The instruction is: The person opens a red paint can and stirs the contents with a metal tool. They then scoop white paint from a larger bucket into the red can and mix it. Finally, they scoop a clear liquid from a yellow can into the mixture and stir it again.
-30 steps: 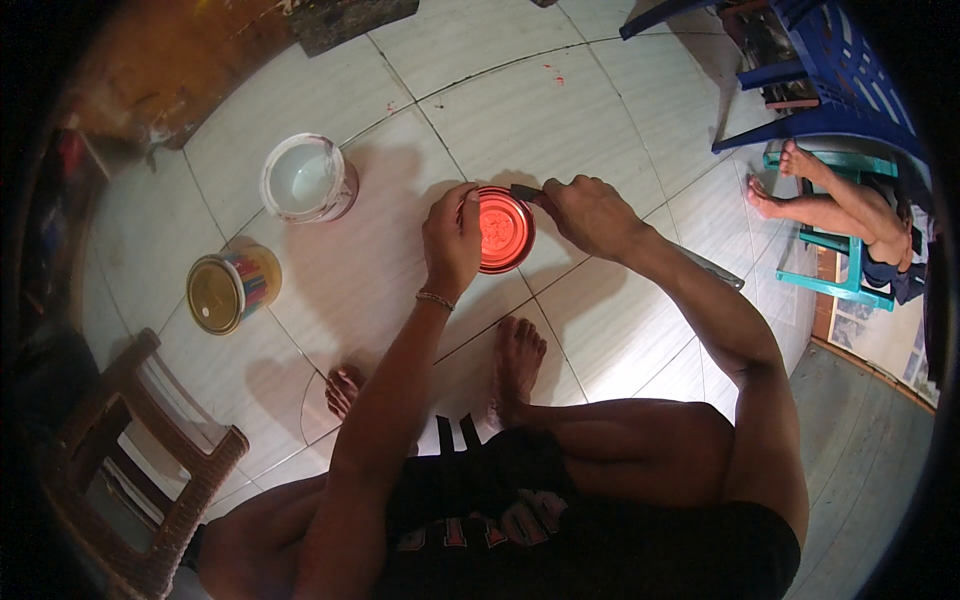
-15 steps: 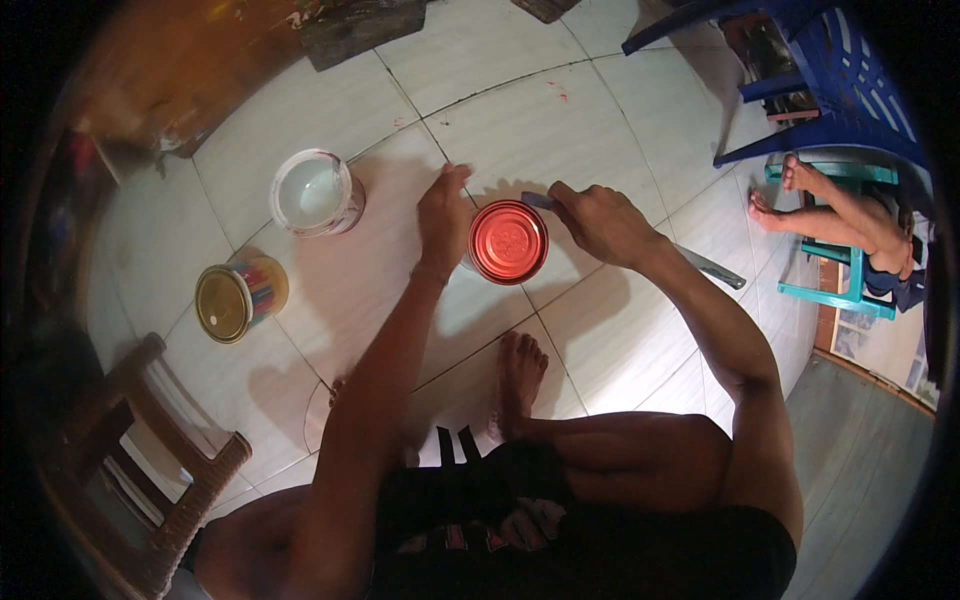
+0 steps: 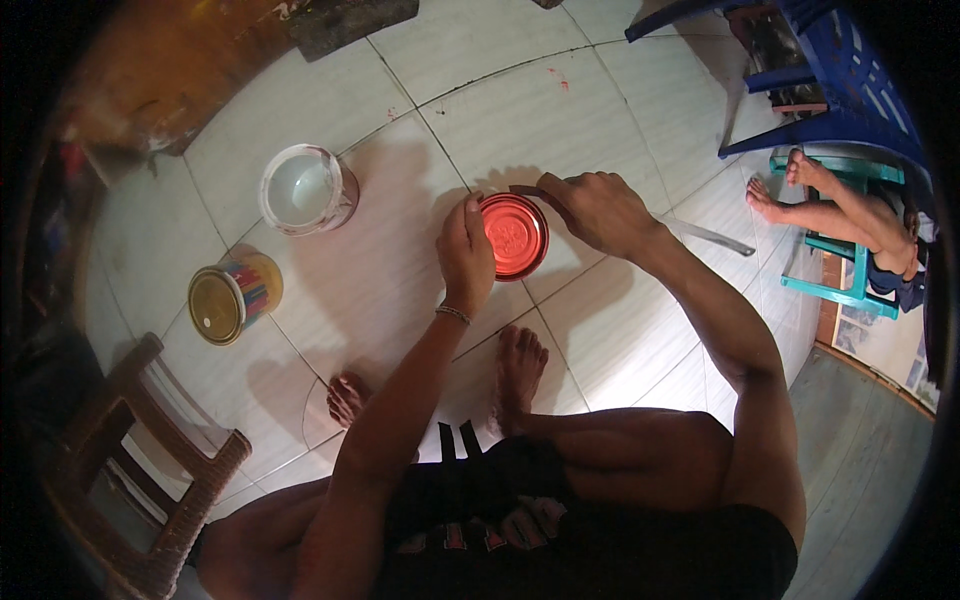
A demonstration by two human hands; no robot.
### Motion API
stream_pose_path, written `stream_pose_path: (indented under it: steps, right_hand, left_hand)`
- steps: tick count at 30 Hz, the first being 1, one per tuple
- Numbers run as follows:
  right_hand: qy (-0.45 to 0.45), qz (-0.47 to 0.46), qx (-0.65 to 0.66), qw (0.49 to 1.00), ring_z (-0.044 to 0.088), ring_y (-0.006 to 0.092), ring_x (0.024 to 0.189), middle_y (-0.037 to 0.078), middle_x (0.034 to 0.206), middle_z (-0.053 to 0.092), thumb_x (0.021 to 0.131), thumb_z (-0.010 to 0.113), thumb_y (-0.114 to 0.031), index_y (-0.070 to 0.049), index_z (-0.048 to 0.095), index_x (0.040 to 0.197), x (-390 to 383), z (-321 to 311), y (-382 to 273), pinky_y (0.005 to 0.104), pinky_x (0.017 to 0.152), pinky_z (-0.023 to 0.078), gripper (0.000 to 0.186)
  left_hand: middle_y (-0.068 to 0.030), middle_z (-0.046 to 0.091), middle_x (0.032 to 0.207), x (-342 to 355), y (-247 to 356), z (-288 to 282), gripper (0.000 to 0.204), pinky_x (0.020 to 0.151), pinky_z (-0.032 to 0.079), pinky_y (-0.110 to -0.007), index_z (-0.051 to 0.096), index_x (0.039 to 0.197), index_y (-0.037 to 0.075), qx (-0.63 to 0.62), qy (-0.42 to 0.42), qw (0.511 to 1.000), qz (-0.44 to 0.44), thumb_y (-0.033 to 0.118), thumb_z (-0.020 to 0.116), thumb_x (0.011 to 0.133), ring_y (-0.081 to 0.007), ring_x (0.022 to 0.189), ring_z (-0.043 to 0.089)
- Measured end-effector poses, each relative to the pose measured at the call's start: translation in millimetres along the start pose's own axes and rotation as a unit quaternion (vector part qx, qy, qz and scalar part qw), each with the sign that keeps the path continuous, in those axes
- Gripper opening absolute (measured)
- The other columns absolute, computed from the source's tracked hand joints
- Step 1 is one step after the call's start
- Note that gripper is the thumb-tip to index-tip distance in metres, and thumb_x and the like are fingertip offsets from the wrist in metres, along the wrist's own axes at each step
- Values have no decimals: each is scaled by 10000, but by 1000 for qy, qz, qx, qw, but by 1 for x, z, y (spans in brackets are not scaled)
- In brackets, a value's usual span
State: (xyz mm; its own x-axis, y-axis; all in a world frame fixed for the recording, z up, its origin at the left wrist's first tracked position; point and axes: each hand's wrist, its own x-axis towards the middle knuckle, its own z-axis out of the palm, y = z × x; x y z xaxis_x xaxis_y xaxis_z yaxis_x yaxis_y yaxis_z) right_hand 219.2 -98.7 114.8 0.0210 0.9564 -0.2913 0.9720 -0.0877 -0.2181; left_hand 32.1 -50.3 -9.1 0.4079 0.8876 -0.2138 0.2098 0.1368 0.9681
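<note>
My left hand (image 3: 464, 258) curls around the left side of a round tin (image 3: 513, 236) with a red-orange lid, standing on the tiled floor between my hands. My right hand (image 3: 603, 210) grips a long flat tool (image 3: 708, 233). Its dark end lies at the upper rim of the lid, and its pale metal length extends right, behind my hand. To the left are a white bucket (image 3: 298, 190) with pale contents and a yellowish lidded tin (image 3: 222, 304) with a colorful label.
A brown woven chair (image 3: 215, 450) is at lower left, an orange-brown board (image 3: 170, 60) at upper left. At right are a blue plastic chair (image 3: 840, 90), a turquoise stool (image 3: 840, 305) and another person's bare legs (image 3: 830, 215). My bare feet (image 3: 520, 365) are below the red-lidded tin.
My left hand lifted slightly off the tin half a second ago and is back around its left side. The tool has tilted a little, its right end now higher.
</note>
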Motion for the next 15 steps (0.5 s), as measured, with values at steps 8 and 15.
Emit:
stream_pose_path:
  steps: [8,15]
  right_hand:
    - [-30,-31,-111,993,743,347,737,124,808,740,942,618,-116,-73,634,1161,2,-6,-11,463,654,581,223]
    - [-88,-101,-153,979,747,327,705,154,823,731,913,618,-76,3,595,1110,8,-17,-23,439,653,590,213]
  left_hand:
    - [-222,742,1186,1,2,0,433,1010,528,-436,689,1244,-53,11,15,1000,6,258,413,1125,-367,1115,706]
    - [-213,752,1169,-6,4,3,532,1015,512,-465,713,1215,-26,18,29,999,-25,335,331,1130,-394,1104,705]
